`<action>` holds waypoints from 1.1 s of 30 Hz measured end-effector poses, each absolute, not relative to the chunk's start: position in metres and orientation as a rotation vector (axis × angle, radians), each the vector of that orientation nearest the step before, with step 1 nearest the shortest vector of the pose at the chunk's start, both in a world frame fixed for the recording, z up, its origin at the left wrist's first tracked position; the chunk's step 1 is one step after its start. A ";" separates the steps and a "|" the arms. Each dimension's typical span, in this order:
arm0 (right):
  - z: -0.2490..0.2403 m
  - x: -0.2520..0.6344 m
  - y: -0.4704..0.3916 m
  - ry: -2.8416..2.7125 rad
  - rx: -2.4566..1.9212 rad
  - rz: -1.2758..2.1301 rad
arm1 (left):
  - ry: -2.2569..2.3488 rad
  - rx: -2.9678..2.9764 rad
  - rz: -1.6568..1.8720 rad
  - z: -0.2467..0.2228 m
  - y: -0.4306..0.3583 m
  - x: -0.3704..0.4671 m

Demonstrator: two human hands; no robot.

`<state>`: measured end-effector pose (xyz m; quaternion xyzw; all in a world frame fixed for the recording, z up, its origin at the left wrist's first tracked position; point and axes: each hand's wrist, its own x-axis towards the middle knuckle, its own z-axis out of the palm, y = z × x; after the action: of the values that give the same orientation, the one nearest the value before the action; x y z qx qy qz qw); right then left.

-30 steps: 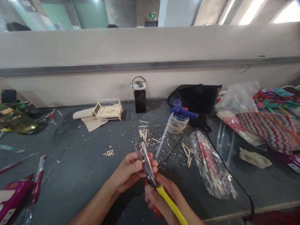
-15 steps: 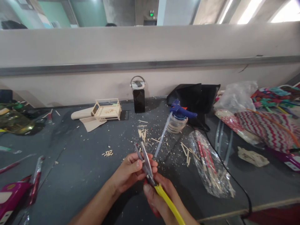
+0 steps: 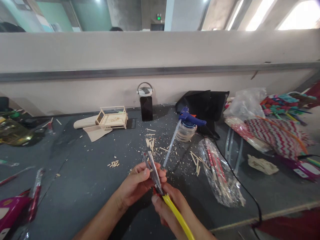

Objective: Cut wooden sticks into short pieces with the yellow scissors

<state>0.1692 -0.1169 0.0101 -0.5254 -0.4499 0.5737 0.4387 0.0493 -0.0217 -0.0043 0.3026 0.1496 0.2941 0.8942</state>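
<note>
My right hand [image 3: 171, 203] is wrapped round the yellow and red handles of a pair of scissors [image 3: 155, 175]. The blades point away from me and stand slightly apart. Beside them, my left hand [image 3: 140, 181] pinches a small pale wooden stick [image 3: 151, 170] that lies between the blades. Past the blade tips is a small heap of cut sticks [image 3: 150, 142]. A cluster of shorter bits [image 3: 114, 164] lies to the left. More sticks [image 3: 196, 161] are scattered on the right.
A small wooden frame model [image 3: 113, 120] stands at the back left, near an upright phone [image 3: 146, 108]. A blue glue gun [image 3: 191, 117] rests on a jar [image 3: 185, 132]. Plastic-wrapped sticks [image 3: 221, 173] and a black cable lie at the right.
The camera view has shifted slightly, so the table objects appear a little further left. The scissor blades look slightly closer together. Both hands keep their hold.
</note>
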 end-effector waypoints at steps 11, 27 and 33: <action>-0.005 0.184 -0.133 -0.905 -1.166 1.772 | 0.289 0.597 0.517 -0.014 -0.033 0.057; -0.011 0.186 -0.146 -0.732 -1.104 1.781 | 0.384 0.557 0.470 -0.014 -0.038 0.061; -0.018 0.182 -0.150 -0.540 -1.005 1.791 | 0.443 0.533 0.455 -0.013 -0.040 0.062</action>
<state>0.1821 -0.1499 -0.0179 -0.4132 -0.2220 0.7365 0.4874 0.0617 -0.0405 -0.0133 0.2588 0.2154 0.2212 0.9152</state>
